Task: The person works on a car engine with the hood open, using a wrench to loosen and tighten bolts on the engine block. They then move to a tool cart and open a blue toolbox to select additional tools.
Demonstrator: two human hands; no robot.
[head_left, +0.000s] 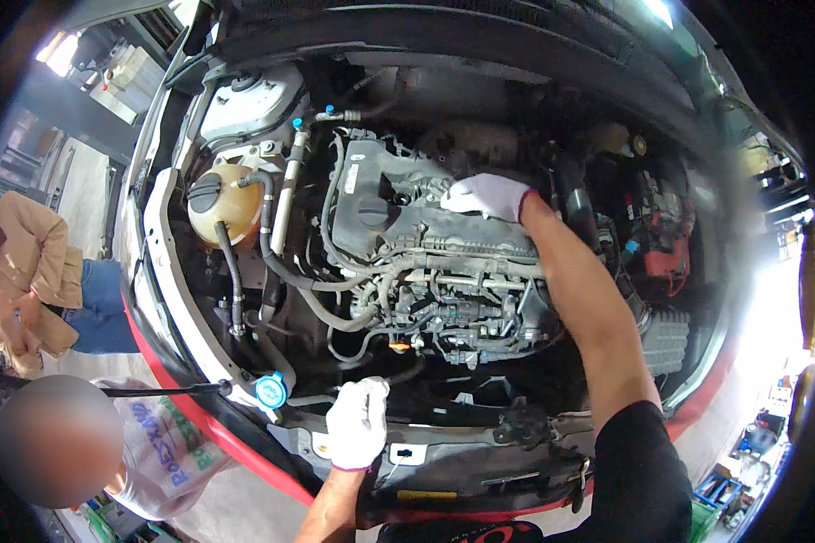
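Observation:
My right hand [487,195], in a white glove with a dark cuff, reaches across the engine. Its curled fingers are at the recess in the dark engine cover [358,172], beside small metal parts [417,194]; what they grip, if anything, is hidden. To its left is the round black oil filler cap [374,214], seated on the cover. My left hand [357,423], gloved the same way, is above the front crossmember [312,442] with its fingers curled closed. I cannot make out anything in them. A blue washer-fluid cap [272,390] lies to its left.
A yellowish coolant tank [224,205] with a black cap stands at the left of the bay. Hoses [312,282] and wiring run along the engine's front. A battery area with a red cover [667,259] is at right. Two people [41,262] are outside at left.

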